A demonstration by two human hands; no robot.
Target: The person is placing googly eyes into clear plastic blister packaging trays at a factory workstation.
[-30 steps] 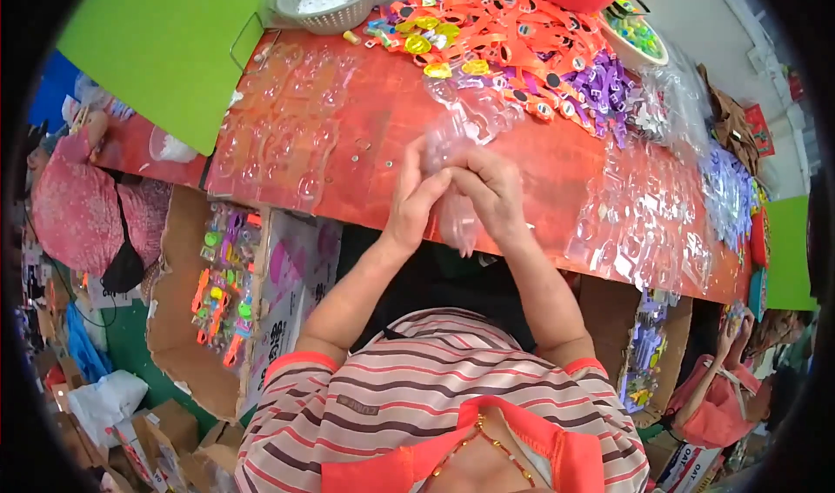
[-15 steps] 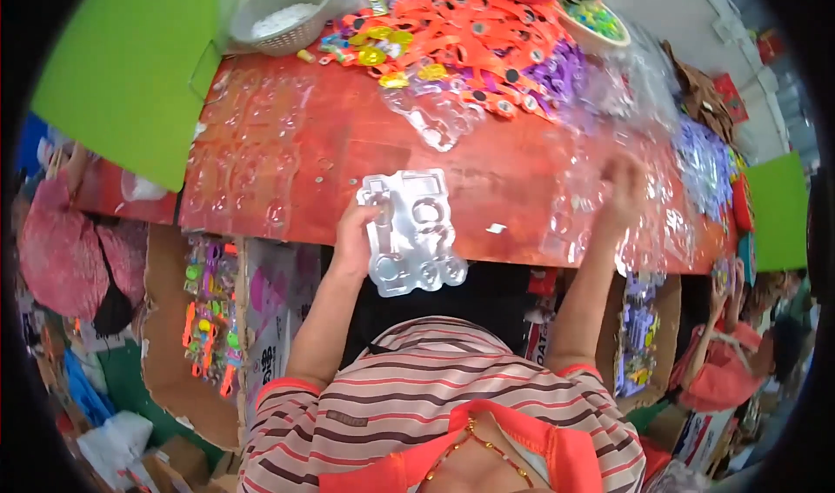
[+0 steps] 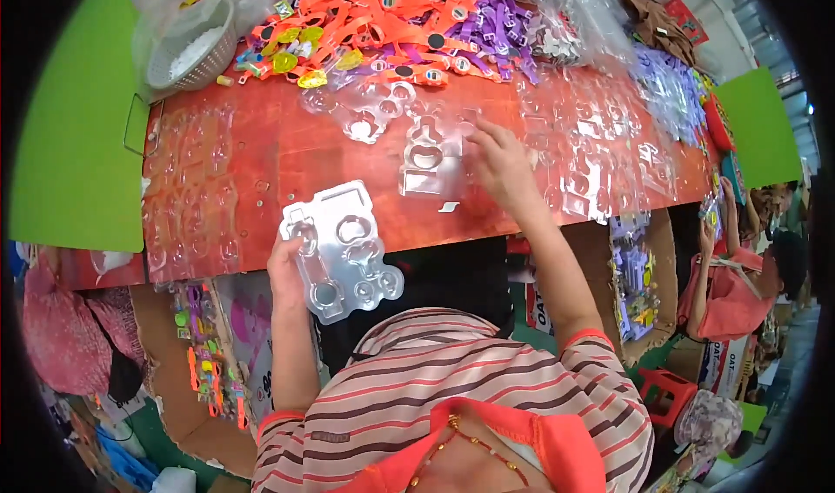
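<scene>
My left hand [image 3: 289, 271] is closed on the left edge of a clear blister tray [image 3: 355, 254], perhaps a stack, tilted above the table's front edge. Its moulded hollows are round and oblong. My right hand [image 3: 504, 167] is over the middle of the table, fingers bent at the right edge of another clear blister tray [image 3: 424, 156]. That tray's right side is smeared by motion. Just beyond it lies a loose clear tray [image 3: 364, 115]. Rows of clear trays cover the table at the right [image 3: 587, 158] and at the left [image 3: 191, 180].
Orange toy watches [image 3: 374, 15] and purple straps [image 3: 496, 32] are heaped at the back, beside a basket of white bits [image 3: 196, 54]. Open cartons [image 3: 178, 389] with packed toys stand below the table. Co-workers sit left and right [image 3: 739, 289].
My right hand has come leftward from the trays at the right to the middle, where a clear tray now shows beside it. The view has shifted; my left hand still holds its tray.
</scene>
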